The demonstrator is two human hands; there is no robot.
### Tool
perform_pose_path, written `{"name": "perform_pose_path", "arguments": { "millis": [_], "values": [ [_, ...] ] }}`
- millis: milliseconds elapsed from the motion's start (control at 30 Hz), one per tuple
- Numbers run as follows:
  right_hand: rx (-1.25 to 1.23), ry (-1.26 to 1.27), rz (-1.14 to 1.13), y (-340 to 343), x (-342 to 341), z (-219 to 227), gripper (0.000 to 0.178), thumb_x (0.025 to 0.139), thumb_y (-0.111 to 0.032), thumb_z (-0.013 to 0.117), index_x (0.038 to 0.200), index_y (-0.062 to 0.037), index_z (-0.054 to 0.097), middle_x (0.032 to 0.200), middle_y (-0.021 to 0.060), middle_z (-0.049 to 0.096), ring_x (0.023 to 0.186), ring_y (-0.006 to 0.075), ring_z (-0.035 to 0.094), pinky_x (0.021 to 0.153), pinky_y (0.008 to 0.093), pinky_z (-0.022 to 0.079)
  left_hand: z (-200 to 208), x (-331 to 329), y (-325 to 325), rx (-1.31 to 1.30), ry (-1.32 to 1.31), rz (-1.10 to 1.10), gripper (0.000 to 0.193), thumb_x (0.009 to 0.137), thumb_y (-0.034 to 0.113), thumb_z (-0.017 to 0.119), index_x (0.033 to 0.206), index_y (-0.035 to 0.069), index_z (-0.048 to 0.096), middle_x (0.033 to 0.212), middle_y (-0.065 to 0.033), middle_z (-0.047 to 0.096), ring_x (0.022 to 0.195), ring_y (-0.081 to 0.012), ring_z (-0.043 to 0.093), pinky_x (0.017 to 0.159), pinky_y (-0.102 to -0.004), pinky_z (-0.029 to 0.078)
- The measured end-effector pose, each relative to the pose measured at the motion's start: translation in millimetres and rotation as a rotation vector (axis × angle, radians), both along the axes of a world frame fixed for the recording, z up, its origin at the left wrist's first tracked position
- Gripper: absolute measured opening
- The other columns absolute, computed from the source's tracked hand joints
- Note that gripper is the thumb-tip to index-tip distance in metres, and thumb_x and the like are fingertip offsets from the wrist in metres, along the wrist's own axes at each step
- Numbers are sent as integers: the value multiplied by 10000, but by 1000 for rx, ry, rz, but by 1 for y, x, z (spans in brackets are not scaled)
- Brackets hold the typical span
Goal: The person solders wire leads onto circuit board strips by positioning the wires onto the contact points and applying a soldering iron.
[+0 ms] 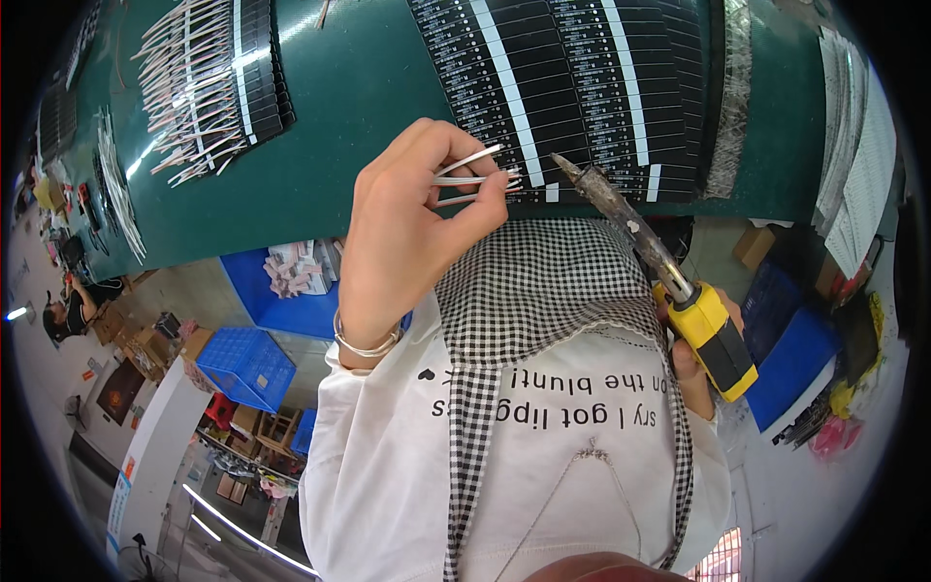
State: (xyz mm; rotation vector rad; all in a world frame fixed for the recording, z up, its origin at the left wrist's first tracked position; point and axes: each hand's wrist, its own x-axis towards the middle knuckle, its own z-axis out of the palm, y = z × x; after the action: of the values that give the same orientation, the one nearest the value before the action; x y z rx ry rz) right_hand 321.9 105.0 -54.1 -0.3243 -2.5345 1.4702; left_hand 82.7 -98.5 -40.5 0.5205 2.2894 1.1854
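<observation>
My left hand (412, 209) pinches several thin white wires (464, 181) between thumb and fingers. Their ends reach the near edge of a panel of black circuit boards (548, 121) crossed by white strips. My right hand (687, 364) is wrapped round the handle of a yellow and black soldering iron (713, 344), which partly hides it. The iron's dark tip points up and left, over the boards' near edge and a short way right of the wire ends. Whether the tip touches a board, I cannot tell.
The green worktop (339, 97) carries a board panel with wires attached (199, 87) at left and a bundle of loose wires (118, 189) beyond it. Paper sheets (853, 145) hang over the right edge. Below stand a blue crate (245, 367) and a blue bin (795, 364).
</observation>
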Motion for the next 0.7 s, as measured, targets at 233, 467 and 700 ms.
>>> {"name": "perform_pose_path", "arguments": {
  "millis": [233,467,700],
  "values": [
    [-62,111,109,5,-11,-2,524,690,-193,796,1064,56,527,834,214,682,690,284,689,616,333,544,1,6,5,-23,-69,40,171,731,58,720,781,14,561,743,-36,572,598,-115,554,507,-245,424],
    [-81,129,104,6,-13,-2,478,695,-226,799,985,77,570,776,210,677,585,254,666,542,311,531,1,6,7,-41,-45,14,179,725,51,718,775,9,551,749,-43,574,619,-116,579,517,-248,448],
    [-19,110,25,1,-11,-2,484,689,-269,803,953,70,582,773,196,678,578,259,662,545,322,540,-1,7,8,-28,-24,12,186,719,49,720,771,3,548,743,-50,570,622,-128,583,540,-255,471]
  ]
}}
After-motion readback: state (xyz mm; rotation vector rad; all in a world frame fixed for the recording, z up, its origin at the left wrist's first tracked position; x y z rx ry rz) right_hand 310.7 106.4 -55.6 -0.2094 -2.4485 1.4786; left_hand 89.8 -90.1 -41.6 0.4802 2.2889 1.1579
